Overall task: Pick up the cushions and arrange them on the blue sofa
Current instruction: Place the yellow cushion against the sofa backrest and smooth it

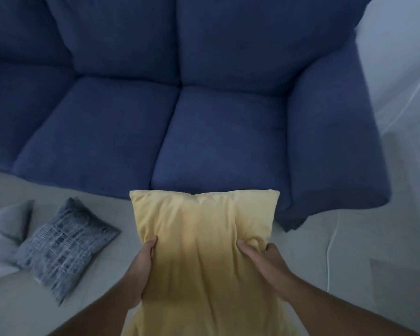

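Two hands, my left hand (141,270) and right hand (264,260), clench the yellow cushion (204,238) by its side edges; it looks soft, light, dimpling under my fingers.

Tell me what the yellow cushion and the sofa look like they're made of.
Yellow cushion: soft, smooth, slightly sheeny fabric, maybe velvet; it creases and dents under the left hand and right hand. Sofa: matte, woven-looking blue upholstery with a faint grainy texture; exact fibre unclear.

No readable text, label, brand or number anywhere — only plain and patterned fabric.
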The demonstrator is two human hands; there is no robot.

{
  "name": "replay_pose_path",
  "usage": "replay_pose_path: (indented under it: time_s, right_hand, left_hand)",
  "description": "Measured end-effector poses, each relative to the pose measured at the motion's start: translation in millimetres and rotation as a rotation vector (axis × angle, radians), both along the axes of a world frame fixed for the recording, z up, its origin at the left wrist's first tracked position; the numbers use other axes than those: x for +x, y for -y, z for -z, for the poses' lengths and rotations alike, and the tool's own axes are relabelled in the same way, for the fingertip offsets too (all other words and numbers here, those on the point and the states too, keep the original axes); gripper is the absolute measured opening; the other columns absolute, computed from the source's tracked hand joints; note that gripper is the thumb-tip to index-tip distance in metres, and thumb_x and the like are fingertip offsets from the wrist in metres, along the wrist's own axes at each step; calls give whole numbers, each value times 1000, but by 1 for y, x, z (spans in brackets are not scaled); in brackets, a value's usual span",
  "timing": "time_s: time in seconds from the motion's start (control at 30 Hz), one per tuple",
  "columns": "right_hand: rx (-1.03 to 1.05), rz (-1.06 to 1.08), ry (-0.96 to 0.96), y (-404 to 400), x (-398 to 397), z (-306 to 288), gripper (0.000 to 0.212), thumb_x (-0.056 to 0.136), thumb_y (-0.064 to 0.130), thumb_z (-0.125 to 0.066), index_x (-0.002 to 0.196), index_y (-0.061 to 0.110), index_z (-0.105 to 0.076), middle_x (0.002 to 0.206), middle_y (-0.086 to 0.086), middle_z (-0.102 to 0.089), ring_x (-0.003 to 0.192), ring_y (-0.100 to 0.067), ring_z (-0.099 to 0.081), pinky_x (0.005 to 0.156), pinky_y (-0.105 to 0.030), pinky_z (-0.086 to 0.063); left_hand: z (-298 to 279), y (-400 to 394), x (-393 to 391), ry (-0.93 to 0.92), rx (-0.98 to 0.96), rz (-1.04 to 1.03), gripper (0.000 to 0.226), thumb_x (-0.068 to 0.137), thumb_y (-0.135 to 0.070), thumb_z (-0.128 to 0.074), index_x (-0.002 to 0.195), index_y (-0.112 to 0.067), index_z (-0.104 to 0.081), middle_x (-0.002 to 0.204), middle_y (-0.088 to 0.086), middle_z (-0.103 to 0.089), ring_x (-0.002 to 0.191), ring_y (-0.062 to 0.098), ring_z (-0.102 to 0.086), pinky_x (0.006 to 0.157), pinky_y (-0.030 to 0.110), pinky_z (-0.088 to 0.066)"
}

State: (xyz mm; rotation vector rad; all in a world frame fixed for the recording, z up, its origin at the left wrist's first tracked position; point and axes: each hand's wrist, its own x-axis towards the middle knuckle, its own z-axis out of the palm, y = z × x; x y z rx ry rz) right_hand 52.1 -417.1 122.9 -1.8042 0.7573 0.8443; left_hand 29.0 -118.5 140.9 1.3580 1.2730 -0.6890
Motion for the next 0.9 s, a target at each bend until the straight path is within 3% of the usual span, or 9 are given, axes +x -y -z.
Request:
replay_pose_path:
  time_s: [0.07,0.13,0.23,0.3,0.43,0.53,0.7,0.8,0.9]
  right_hand:
    - [27,33,98,9,19,-29,121,51,86,-83,149,25,-47,136,4,-62,120,-23,-62,108,-47,-49]
    - [73,38,190,15,38,-62,108,64,73,-87,153,30,-45,136,9,-61,120,-20,-60,108,-42,-47]
    - [117,57,289,24,67,-105,92,77,58,-86,153,34,-40,129,13,-58,109,-13,-56,97,-34,-43]
    - [147,60,341,34,85,-135,89,76,58,-87,150,38,-40,127,16,-58,104,-8,-57,95,-35,-44]
    - [133,73,452,47,117,-192,104,72,64,-87,158,34,-36,143,13,-54,128,-21,-56,107,-43,-45]
    - [75,81,526,54,138,-228,123,61,78,-84,162,33,-30,152,9,-49,137,-25,-50,118,-53,-38]
    - [174,119,585,55,174,-284,106,67,67,-87,157,35,-41,138,7,-62,122,-22,-60,109,-53,-47]
    - [209,124,643,46,196,-314,104,68,62,-88,156,33,-41,135,7,-63,120,-21,-62,107,-53,-49]
    - [203,158,694,38,220,-341,101,72,58,-88,157,34,-38,135,7,-62,120,-21,-62,103,-50,-50]
  left_hand:
    - [-28,7,20,54,33,36,87,99,-73,-43,165,-17,-30,163,16,-43,145,36,-44,125,53,-28]
    - [-54,15,38,115,58,48,91,97,-76,-43,165,-17,-32,162,17,-44,144,37,-44,125,55,-28]
    - [-86,24,65,213,61,48,90,96,-76,-43,164,-18,-35,159,17,-48,140,38,-48,122,57,-33]
    - [-110,31,84,279,57,38,89,94,-77,-45,162,-19,-38,156,15,-50,138,38,-49,120,57,-34]
    - [-162,42,119,378,50,41,94,87,-81,-46,160,-22,-43,153,12,-53,137,37,-51,122,61,-33]
    - [-199,47,146,438,34,62,84,95,-74,-45,159,-21,-43,152,13,-55,136,36,-51,120,59,-35]
    - [-254,42,190,583,-1,91,79,98,-70,-44,160,-21,-39,149,9,-55,132,33,-51,120,57,-34]
    - [-280,33,221,644,-12,108,79,99,-68,-44,161,-21,-34,145,7,-52,125,30,-49,112,54,-35]
    - [-300,22,261,661,-38,103,85,96,-72,-47,163,-23,-29,142,7,-48,131,34,-47,113,57,-33]
